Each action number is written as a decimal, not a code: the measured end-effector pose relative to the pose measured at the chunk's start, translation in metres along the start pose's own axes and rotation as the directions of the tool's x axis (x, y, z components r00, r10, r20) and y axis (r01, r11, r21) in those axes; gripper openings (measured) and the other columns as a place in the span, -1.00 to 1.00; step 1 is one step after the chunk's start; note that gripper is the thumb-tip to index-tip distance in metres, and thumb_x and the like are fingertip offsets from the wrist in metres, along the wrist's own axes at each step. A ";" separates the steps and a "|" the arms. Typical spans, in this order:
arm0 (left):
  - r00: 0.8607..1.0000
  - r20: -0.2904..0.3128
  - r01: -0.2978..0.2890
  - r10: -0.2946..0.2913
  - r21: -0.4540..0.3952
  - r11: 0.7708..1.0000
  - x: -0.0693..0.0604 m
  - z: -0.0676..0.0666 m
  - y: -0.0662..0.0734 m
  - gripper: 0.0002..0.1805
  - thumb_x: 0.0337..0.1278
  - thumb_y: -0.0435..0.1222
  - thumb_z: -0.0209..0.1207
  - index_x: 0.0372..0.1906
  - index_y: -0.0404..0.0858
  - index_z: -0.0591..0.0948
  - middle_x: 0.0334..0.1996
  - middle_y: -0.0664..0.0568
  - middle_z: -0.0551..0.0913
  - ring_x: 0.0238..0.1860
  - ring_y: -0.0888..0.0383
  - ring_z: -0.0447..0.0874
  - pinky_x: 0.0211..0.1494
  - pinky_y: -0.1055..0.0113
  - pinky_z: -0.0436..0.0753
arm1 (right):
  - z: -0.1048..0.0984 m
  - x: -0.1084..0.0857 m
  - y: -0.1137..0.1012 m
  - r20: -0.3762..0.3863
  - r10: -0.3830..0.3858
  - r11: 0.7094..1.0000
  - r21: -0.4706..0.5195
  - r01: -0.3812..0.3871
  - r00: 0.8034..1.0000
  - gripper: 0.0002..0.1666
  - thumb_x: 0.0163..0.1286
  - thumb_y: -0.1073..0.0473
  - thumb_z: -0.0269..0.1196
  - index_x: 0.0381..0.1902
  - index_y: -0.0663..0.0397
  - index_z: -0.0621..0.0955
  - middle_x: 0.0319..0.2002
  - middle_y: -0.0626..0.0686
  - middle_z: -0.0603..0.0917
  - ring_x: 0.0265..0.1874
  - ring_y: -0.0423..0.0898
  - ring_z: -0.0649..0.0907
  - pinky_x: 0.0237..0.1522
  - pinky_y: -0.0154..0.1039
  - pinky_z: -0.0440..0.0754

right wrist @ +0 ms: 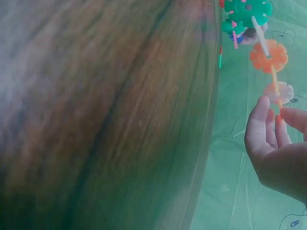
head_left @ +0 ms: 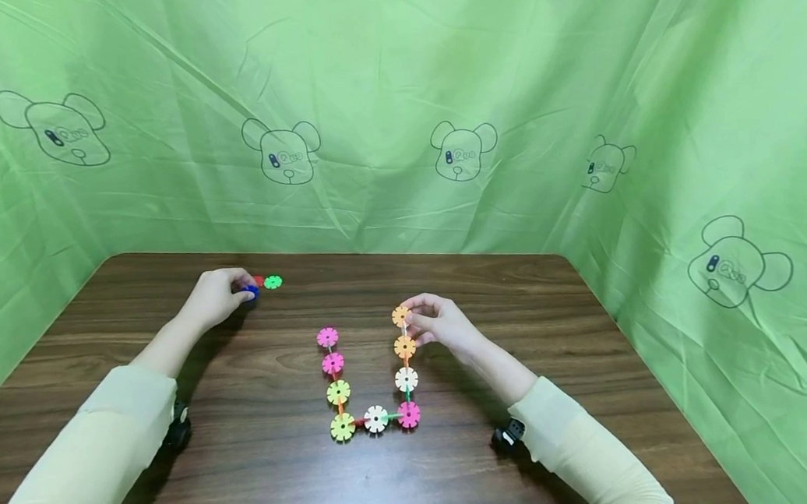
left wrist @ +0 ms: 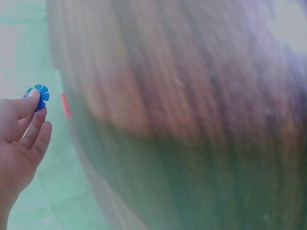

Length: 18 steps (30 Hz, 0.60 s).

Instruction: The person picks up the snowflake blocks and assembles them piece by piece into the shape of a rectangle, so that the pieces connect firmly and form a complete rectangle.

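Observation:
Near the far left of the table, my left hand point(head_left: 215, 296) pinches a blue notched snowflake disc point(head_left: 252, 292) between thumb and fingers. Notches round the blue disc point(left wrist: 43, 97) show clearly in the left wrist view. My right hand point(head_left: 446, 325) pinches the top orange snowflake disc point(head_left: 401, 315), the end piece of a linked chain. The chain runs in a U shape, with more discs in orange point(head_left: 405, 347), white point(head_left: 376, 419), pink point(head_left: 409, 415) and yellow point(head_left: 342, 427). Narrow edge-on discs join the flat-facing ones. In the right wrist view, fingers grip the chain's end below a pale disc point(right wrist: 278, 93).
Just beyond the left hand lie a red disc point(head_left: 259, 281) and a green disc point(head_left: 274, 282). The brown wooden table point(head_left: 505, 299) meets a green curtain point(head_left: 372, 207) with printed bear heads at its back and sides.

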State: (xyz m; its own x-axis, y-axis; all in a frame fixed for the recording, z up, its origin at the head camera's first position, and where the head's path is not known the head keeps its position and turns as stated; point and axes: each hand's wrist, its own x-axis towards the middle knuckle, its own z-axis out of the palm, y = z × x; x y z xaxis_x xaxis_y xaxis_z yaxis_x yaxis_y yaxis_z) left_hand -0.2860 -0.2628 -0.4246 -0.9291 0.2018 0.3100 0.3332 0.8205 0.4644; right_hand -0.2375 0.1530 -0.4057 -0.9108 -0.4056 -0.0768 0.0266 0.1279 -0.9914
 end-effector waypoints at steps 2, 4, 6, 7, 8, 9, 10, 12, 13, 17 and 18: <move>1.000 -0.019 0.001 -0.001 -0.007 1.000 0.000 -0.002 0.006 -0.93 0.04 -0.41 0.29 -0.34 -0.27 0.65 -0.41 -0.08 0.67 -0.32 -0.02 0.59 -0.22 0.09 0.50 | 0.001 0.000 -0.001 -0.003 0.000 1.000 -0.004 0.000 1.000 -0.69 0.34 0.36 0.14 0.04 0.28 0.50 -0.31 0.07 0.59 -0.42 -0.11 0.64 -0.37 -0.21 0.67; 0.999 -0.041 0.005 -0.006 -0.018 1.000 0.000 -0.004 0.014 -0.93 0.04 -0.39 0.30 -0.34 -0.26 0.65 -0.43 -0.05 0.67 -0.35 0.02 0.58 -0.26 0.14 0.49 | 0.001 0.000 -0.001 -0.005 0.001 1.000 0.000 -0.001 1.000 -0.69 0.34 0.37 0.14 0.04 0.29 0.50 -0.32 0.07 0.58 -0.43 -0.11 0.62 -0.38 -0.23 0.67; 0.998 -0.067 0.012 -0.014 -0.033 0.999 0.000 -0.006 0.022 -0.93 0.03 -0.36 0.32 -0.35 -0.23 0.66 -0.45 -0.02 0.67 -0.38 0.07 0.58 -0.29 0.20 0.48 | 0.002 0.001 -0.002 -0.004 0.002 1.000 0.009 -0.002 1.000 -0.69 0.33 0.39 0.14 0.03 0.31 0.50 -0.33 0.07 0.58 -0.45 -0.12 0.61 -0.40 -0.26 0.66; 0.997 -0.080 0.010 -0.013 -0.044 0.999 0.000 -0.007 0.028 -0.93 0.03 -0.35 0.33 -0.35 -0.22 0.67 -0.47 0.00 0.67 -0.40 0.09 0.57 -0.30 0.23 0.47 | 0.002 0.002 -0.003 -0.003 0.002 1.000 0.016 -0.002 1.000 -0.69 0.33 0.39 0.14 0.03 0.32 0.50 -0.33 0.07 0.58 -0.46 -0.12 0.60 -0.40 -0.27 0.66; 0.996 -0.091 0.012 -0.017 -0.058 0.998 0.000 -0.009 0.034 -0.93 0.02 -0.34 0.33 -0.36 -0.21 0.67 -0.48 0.01 0.67 -0.42 0.11 0.57 -0.32 0.25 0.47 | 0.002 0.002 -0.003 -0.004 0.002 1.000 0.021 -0.002 1.000 -0.69 0.33 0.39 0.14 0.03 0.33 0.51 -0.33 0.07 0.58 -0.47 -0.13 0.60 -0.40 -0.28 0.66; 0.995 -0.100 0.013 -0.021 -0.072 0.997 0.000 -0.010 0.040 -0.93 0.01 -0.33 0.34 -0.37 -0.19 0.68 -0.49 0.03 0.67 -0.43 0.13 0.56 -0.34 0.28 0.47 | 0.002 0.003 -0.003 -0.005 0.001 1.000 0.024 -0.001 1.000 -0.69 0.32 0.39 0.15 0.02 0.34 0.51 -0.34 0.07 0.58 -0.48 -0.13 0.59 -0.41 -0.29 0.66; 0.994 -0.104 0.008 -0.017 -0.084 0.996 0.000 -0.011 0.046 -0.93 0.01 -0.31 0.34 -0.37 -0.18 0.68 -0.50 0.04 0.67 -0.45 0.15 0.55 -0.36 0.30 0.47 | 0.003 0.003 -0.004 -0.006 0.000 1.000 0.028 0.000 1.000 -0.69 0.32 0.40 0.15 0.02 0.35 0.51 -0.34 0.07 0.58 -0.49 -0.14 0.59 -0.41 -0.29 0.66; 0.994 -0.109 0.009 -0.021 -0.110 0.994 -0.001 -0.013 0.060 -0.94 0.01 -0.29 0.35 -0.37 -0.16 0.69 -0.50 0.06 0.67 -0.47 0.18 0.54 -0.39 0.34 0.47 | 0.003 0.004 -0.005 -0.011 0.001 0.999 0.038 0.000 1.000 -0.69 0.31 0.40 0.16 0.02 0.36 0.51 -0.34 0.07 0.58 -0.49 -0.14 0.60 -0.40 -0.29 0.65; 0.994 -0.109 0.010 -0.024 -0.120 0.993 -0.001 -0.013 0.066 -0.93 0.01 -0.28 0.35 -0.37 -0.15 0.69 -0.51 0.07 0.67 -0.48 0.19 0.54 -0.40 0.35 0.47 | 0.003 0.004 -0.005 -0.014 0.002 0.999 0.044 -0.001 1.000 -0.70 0.31 0.40 0.16 0.01 0.36 0.51 -0.34 0.07 0.59 -0.50 -0.14 0.60 -0.40 -0.29 0.65; 0.994 -0.111 0.004 -0.022 -0.156 0.988 -0.003 -0.014 0.090 -0.90 0.01 -0.26 0.36 -0.33 -0.14 0.70 -0.49 0.07 0.70 -0.50 0.21 0.55 -0.42 0.37 0.47 | 0.004 0.005 -0.008 -0.015 -0.004 0.998 0.062 0.005 1.000 -0.69 0.30 0.41 0.17 0.02 0.36 0.51 -0.33 0.08 0.60 -0.47 -0.12 0.63 -0.36 -0.27 0.66; 0.993 -0.114 -0.005 -0.014 -0.165 0.986 -0.004 -0.014 0.096 -0.89 0.01 -0.25 0.36 -0.32 -0.14 0.70 -0.48 0.07 0.71 -0.49 0.21 0.56 -0.42 0.37 0.49 | 0.005 0.005 -0.008 -0.013 -0.011 0.998 0.066 0.012 1.000 -0.68 0.30 0.42 0.17 0.02 0.36 0.50 -0.33 0.08 0.61 -0.46 -0.11 0.63 -0.35 -0.27 0.67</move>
State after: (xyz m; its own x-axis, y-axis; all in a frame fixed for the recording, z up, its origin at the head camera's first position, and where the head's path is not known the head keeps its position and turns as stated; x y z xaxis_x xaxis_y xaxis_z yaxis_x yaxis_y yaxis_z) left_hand -0.2476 -0.1919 -0.3698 -0.9093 0.1277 0.3960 0.3595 0.7203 0.5932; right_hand -0.2402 0.1455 -0.3983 -0.9164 -0.3950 -0.0648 0.0434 0.0628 -0.9971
